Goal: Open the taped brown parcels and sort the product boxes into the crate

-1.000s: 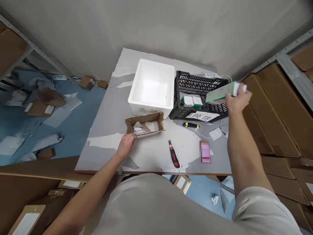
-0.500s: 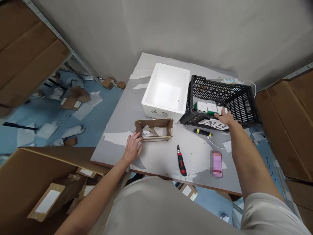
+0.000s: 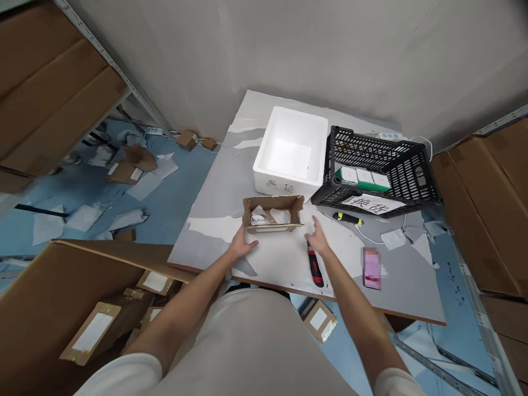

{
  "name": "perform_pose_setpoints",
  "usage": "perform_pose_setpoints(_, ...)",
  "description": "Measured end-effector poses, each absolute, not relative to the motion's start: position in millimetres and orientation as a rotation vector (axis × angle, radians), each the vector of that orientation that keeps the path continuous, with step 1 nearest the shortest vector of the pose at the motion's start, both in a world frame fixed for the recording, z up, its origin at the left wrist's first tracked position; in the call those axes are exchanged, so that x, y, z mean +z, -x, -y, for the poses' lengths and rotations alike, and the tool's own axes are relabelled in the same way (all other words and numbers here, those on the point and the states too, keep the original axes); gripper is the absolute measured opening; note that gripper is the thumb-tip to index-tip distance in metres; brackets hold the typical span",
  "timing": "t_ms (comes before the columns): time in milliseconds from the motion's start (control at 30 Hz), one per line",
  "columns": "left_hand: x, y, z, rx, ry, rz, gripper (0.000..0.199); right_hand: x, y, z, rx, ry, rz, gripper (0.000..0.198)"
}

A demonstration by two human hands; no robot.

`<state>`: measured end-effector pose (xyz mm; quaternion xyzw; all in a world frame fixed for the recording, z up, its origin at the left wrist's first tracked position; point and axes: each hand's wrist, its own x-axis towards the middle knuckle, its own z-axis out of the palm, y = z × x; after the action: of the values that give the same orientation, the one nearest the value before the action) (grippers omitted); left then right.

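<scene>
Left hand (image 3: 243,246) sits at the near left corner of a small open-topped cardboard box (image 3: 277,228), thumb spread wide from the fingers and nothing pinched; the fingertips seem to touch the wall there, probably to steady it. Right hand (image 3: 318,240) is spread too, thumb and forefinger parted beside the box's right end but apart from it, above the blade end of a red-and-black utility knife (image 3: 315,269); whether it touches the blade cannot be told. The cardboard box lies near the middle of the table (image 3: 270,261), square to the person, so both hands reach it easily, and its upturned mouth leaves the clear plastic wrapping (image 3: 280,215) inside in plain sight. The knife's handle points to the table's near edge, which suits a quick grasp. Behind, toward the far edge, stands a white foam box (image 3: 264,179), and right of it a black plastic crate (image 3: 429,170) reaches the table's right edge, its handwritten label (image 3: 373,205) turned toward the person, presumably for reading. Three white-and-green cartons (image 3: 373,188) stand in a row along the crate's near wall, probably for easy access. A phone (image 3: 372,269) lies toward the near right corner, out of the hands' way.
</scene>
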<state>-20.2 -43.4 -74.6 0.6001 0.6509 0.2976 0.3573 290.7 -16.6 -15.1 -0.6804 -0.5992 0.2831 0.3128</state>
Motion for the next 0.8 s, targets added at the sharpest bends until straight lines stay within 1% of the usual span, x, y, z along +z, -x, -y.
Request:
perform_pose_setpoints(100, -67.6, 14.9, 40.8, 0.764, -1.426, -1.637, 0.060, -38.6, -238.0, 27.7, 0.917, 1.754, 1.558, 0.057)
perform_pose_setpoints(167, -57.6, 18.5, 48.3, 0.891, -1.404, -1.641, 0.062, -41.1, -228.1, 43.8, 0.953, 1.734, 1.518, 0.060)
perform_pose_setpoints(200, -52.9, 22.3, 54.8, 0.949, -1.413, -1.629, 0.066, -40.9, -228.0, 56.1, 0.971, 1.712, 1.487, 0.062)
perform_pose_setpoints(267, -47.2, 31.7, 71.3, 0.985, -1.465, -1.560, 0.081, -42.4, -230.7, 86.9, 1.036, 1.648, 1.396, 0.068)
perform_pose_setpoints(367, -54.1, 42.0, 93.4, 0.865, -1.545, -1.450, 0.109, -53.7, -226.9, 131.2, 1.159, 1.607, 1.337, 0.081)
perform_pose_setpoints(400, -60.0, 43.3, 97.6, 0.826, -1.538, -1.443, 0.113, -58.5, -222.3, 140.9, 1.174, 1.629, 1.359, 0.086)
perform_pose_setpoints(433, -66.7, 43.7, 99.9, 0.798, -1.518, -1.446, 0.112, -62.5, -216.6, 147.1, 1.168, 1.665, 1.386, 0.089)
perform_pose_setpoints(500, -78.6, 42.0, 99.5, 0.791, -1.455, -1.471, 0.103, -65.9, -204.6, 150.3, 1.092, 1.767, 1.422, 0.089)
perform_pose_setpoints(600, -81.4, 36.0, 93.7, 0.850, -1.440, -1.486, 0.089, -55.1, -191.9, 147.5, 0.881, 1.952, 1.445, 0.082)
perform_pose_setpoints(700, -61.3, 25.8, 94.0, 0.921, -1.529, -1.479, 0.087, -31.1, -188.2, 162.2, 0.671, 2.090, 1.463, 0.075)
perform_pose_setpoints(800, -31.5, 8.9, 104.7, 0.915, -1.650, -1.378, 0.088, -6.7, -190.4, 199.3, 0.420, 2.189, 1.381, 0.073)
